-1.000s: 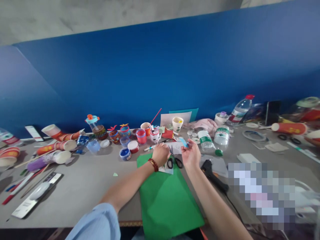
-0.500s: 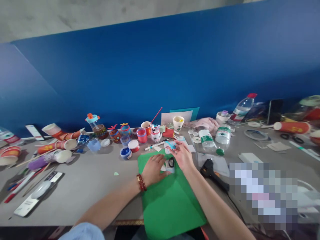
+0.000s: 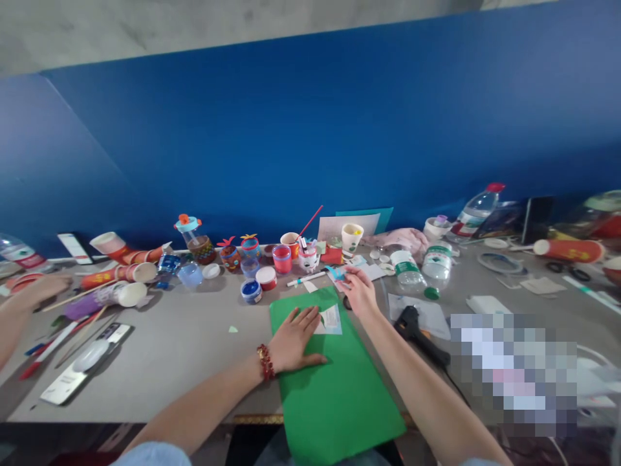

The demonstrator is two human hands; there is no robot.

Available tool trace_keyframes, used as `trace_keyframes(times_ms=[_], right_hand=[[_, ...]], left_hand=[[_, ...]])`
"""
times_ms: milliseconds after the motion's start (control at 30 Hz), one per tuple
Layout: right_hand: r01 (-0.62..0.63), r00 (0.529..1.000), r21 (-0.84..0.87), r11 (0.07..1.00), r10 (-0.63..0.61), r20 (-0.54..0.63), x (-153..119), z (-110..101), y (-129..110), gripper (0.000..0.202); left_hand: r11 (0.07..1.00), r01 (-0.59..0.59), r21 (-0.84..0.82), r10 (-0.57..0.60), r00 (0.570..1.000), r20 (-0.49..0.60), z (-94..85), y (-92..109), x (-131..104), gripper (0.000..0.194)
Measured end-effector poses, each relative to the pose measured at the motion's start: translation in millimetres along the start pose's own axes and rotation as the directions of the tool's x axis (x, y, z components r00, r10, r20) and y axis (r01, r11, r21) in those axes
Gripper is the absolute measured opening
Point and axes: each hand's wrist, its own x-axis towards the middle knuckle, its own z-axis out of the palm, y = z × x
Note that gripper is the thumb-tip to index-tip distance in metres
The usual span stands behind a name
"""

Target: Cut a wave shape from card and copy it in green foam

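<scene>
My left hand [image 3: 295, 340] lies flat with fingers spread on a green sheet [image 3: 334, 395]. Its fingertips touch the edge of a small printed paper [image 3: 332, 320] on that sheet. Just beyond the sheet's far right corner, my right hand [image 3: 361, 292] pinches a light blue paper cutout [image 3: 334, 273] between thumb and fingers. Under the right hand, a black scissors handle [image 3: 346, 303] shows in part; the blades are hidden. A white marker [image 3: 305, 279] rests beyond the sheet.
Paint jars [image 3: 251, 291] and decorated cups [image 3: 229, 257] stand beyond the sheet to the left. To the right are a black glue gun [image 3: 420, 336] and cut plastic bottles [image 3: 406, 272]. Another person's hand [image 3: 48, 285] reaches in at far left, near paper cups [image 3: 129, 277].
My left hand has flattened and uncovered more of the printed paper. The scissors have shifted right, off the green sheet. Another person's arm has come in at the left.
</scene>
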Motion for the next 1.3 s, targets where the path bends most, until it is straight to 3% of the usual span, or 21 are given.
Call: trace_keyframes(times_ms=[167,300,500,700,867,933,1033,1167,1300], right_hand=[[-0.040,0.997,-0.029,0.999,0.042,0.062,-14.8,6.8,5.0,0.021],[-0.137,0.981,-0.076,0.988,0.146,0.128,-25.5,14.5,16.0,0.021],[-0.098,0.995,-0.052,0.994,0.099,0.021,-20.7,10.2,10.9,0.020],[-0.058,0.998,-0.013,0.998,0.058,-0.014,-24.0,2.7,-2.2,0.020],[0.092,0.992,0.072,0.993,-0.085,-0.098,-19.8,-5.6,-27.0,0.020],[0.169,0.977,0.101,0.980,-0.154,-0.146,-19.1,-8.1,-37.9,0.020],[0.245,0.951,0.105,0.964,-0.218,-0.217,-21.4,-11.2,-48.3,0.019],[0.292,0.935,0.092,0.952,-0.264,-0.236,-27.5,-17.1,-48.8,0.019],[0.257,0.948,0.062,0.964,-0.239,-0.210,-34.1,-25.2,-41.9,0.018]], left_hand=[[0.999,-0.045,0.016,0.045,0.999,0.004,-0.1,-3.4,-16.0,0.082],[0.999,-0.039,0.011,0.039,0.999,0.005,-1.8,-4.6,-18.0,0.057],[0.999,0.054,-0.002,-0.054,0.996,-0.075,-7.9,3.9,-8.6,0.029],[0.988,-0.037,0.152,0.056,0.990,-0.126,-12.7,2.2,3.6,0.021],[0.994,0.001,0.114,0.032,0.956,-0.293,-29.6,-7.7,29.1,0.027],[0.996,0.050,0.069,-0.019,0.921,-0.389,-36.9,-13.7,48.6,0.026],[0.995,0.092,0.039,-0.065,0.891,-0.448,-41.1,-23.3,84.0,0.029],[0.998,0.061,0.027,-0.046,0.916,-0.399,-32.6,-33.2,120.2,0.028],[0.999,0.045,0.022,-0.037,0.958,-0.285,-22.3,-33.4,113.4,0.035]])
